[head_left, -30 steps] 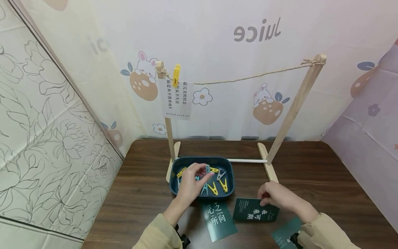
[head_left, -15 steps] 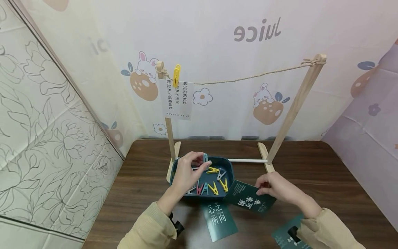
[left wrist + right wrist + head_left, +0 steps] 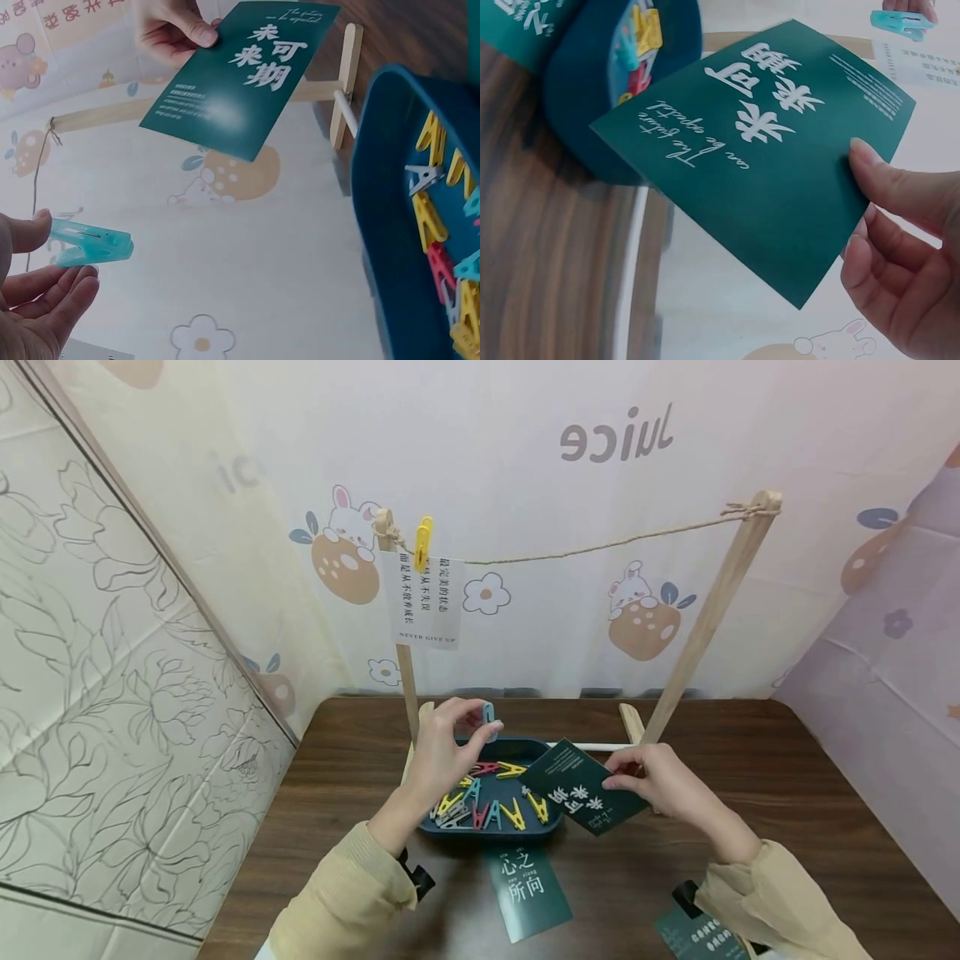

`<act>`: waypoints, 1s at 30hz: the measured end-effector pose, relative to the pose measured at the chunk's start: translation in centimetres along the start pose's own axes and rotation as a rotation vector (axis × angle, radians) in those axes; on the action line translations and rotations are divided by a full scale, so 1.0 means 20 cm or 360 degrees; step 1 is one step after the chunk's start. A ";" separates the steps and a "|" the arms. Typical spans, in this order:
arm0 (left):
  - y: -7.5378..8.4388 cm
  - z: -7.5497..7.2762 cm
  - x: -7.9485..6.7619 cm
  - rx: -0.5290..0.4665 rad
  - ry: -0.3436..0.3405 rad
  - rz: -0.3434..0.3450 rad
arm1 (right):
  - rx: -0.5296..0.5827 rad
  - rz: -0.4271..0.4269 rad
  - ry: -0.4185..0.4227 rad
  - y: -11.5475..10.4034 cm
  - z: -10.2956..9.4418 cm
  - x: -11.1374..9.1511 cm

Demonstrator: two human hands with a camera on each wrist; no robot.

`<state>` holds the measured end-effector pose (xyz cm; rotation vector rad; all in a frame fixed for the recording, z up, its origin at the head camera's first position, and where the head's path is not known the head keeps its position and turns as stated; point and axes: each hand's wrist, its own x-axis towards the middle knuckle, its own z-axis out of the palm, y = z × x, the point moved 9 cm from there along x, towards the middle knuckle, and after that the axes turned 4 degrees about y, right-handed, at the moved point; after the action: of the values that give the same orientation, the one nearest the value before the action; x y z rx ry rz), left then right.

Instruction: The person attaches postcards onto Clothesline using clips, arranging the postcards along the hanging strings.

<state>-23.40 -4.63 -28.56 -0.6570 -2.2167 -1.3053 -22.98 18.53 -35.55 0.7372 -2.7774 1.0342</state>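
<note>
The left hand (image 3: 441,750) and right hand (image 3: 658,781) reach forward, well apart, each pinching.

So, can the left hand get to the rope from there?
Probably yes: the left hand already has a blue clothespin pinched in it, but nothing seems to block its way up to the rope.

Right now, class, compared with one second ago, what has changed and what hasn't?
The left hand has lifted the teal clip higher; the right hand has raised its card leftward, toward the tray. Nothing was let go. The hanging sheet and yellow clip stayed put.
</note>
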 end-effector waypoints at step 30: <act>0.19 -0.10 0.32 0.0026 0.0078 0.0250 | 0.0212 0.0230 0.0376 -0.04 -0.12 0.21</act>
<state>-25.67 -3.75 -21.30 -0.7679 -2.0890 -1.2107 -26.50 17.77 -32.17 0.3998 -2.6088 1.2528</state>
